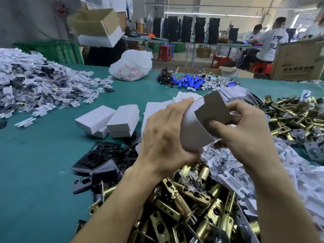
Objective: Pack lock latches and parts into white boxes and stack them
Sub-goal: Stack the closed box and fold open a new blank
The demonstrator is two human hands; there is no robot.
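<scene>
Both hands hold one white box (194, 127) above the table's middle. My left hand (164, 135) grips its left side. My right hand (245, 130) pinches its grey open flap (215, 109) with the thumb pressed on it. Closed white boxes (112, 120) lie stacked in a small heap to the left. Brass lock latches (189, 204) are piled under my forearms, and another brass pile (294, 116) lies at the right. Black strike plates (103, 160) lie at lower left. Flat white box blanks (154, 107) lie behind my left hand.
The green table (43, 155) carries a big heap of bagged white parts (35, 81) at far left, bagged screws (217, 155) near my right wrist, blue batteries (189, 82) and a white plastic bag (131, 67) at the back. People sit at far benches.
</scene>
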